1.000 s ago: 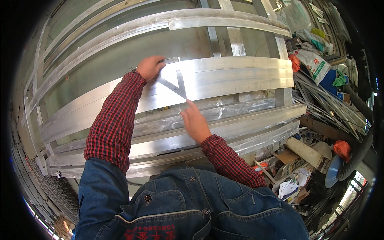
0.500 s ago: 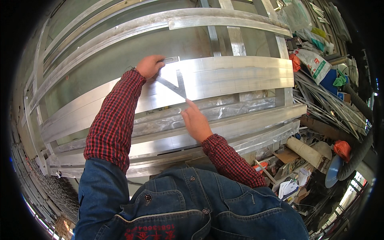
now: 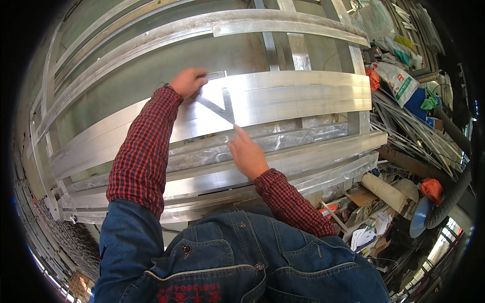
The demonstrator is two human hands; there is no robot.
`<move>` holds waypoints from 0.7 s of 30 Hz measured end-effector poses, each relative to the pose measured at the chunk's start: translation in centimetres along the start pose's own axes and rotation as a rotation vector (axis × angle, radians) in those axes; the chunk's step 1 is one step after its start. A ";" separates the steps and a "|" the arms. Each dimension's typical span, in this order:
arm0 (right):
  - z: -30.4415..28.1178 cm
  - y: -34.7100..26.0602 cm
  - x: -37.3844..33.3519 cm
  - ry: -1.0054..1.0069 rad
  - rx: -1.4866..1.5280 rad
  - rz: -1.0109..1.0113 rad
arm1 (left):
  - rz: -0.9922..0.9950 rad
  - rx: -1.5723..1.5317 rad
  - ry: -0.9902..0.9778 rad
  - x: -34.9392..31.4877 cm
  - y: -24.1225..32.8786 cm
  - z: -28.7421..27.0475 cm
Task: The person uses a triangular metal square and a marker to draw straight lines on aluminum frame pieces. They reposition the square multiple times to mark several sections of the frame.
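Observation:
A flat triangular metal set square (image 3: 229, 105) lies across a wide, shiny aluminium bar (image 3: 313, 92). Its thicker base runs along the bar's far edge, and its point faces me near the bar's close edge. My left hand (image 3: 188, 82) is closed around the left part of that base, thumb on the near side. At the point rests the outstretched index finger of my right hand (image 3: 250, 155). The right thumb stands apart from that finger, while the remaining fingers are mostly hidden underneath. Bright glare washes out part of the bar beside the square.
More aluminium bars (image 3: 288, 30) lie beyond and nearer on a metal frame with gaps between. At the right are a heap of thin metal strips (image 3: 411, 129), plastic bags (image 3: 399, 83), a cardboard tube (image 3: 386, 192), an orange bag (image 3: 432, 189) and a grey hose (image 3: 449, 202).
Both hands have shifted only very slightly. The set square stays in the same place on the bar.

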State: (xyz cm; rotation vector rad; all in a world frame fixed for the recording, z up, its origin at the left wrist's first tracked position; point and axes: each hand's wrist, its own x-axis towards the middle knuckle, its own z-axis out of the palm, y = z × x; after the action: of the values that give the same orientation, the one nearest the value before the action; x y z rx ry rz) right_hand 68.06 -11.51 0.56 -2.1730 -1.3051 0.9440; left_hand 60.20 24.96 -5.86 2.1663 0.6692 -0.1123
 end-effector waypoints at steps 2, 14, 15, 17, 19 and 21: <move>0.1 0.1 -0.1 0.009 -0.001 -0.007 | -0.007 -0.014 -0.002 0.0 0.1 -0.1; -4.8 0.1 4.3 0.331 0.256 0.067 | -0.033 0.030 0.066 -0.6 0.9 0.2; -5.5 -0.1 5.3 0.356 0.312 0.058 | -0.035 0.032 0.076 -0.7 0.9 0.3; -6.2 -0.3 7.1 0.390 0.432 0.074 | -0.031 0.048 0.094 -0.7 1.0 0.4; -6.7 -0.3 8.9 0.403 0.476 0.099 | -0.025 0.080 0.104 -0.9 1.1 0.6; -6.8 -0.2 10.8 0.451 0.398 0.076 | -0.029 0.064 0.111 -1.1 1.1 0.8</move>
State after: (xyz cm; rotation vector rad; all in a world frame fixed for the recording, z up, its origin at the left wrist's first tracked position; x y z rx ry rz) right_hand 76.42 -2.00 1.70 -1.9740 -0.7544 0.6212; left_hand 59.92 23.34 -5.20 2.2371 0.7696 -0.0287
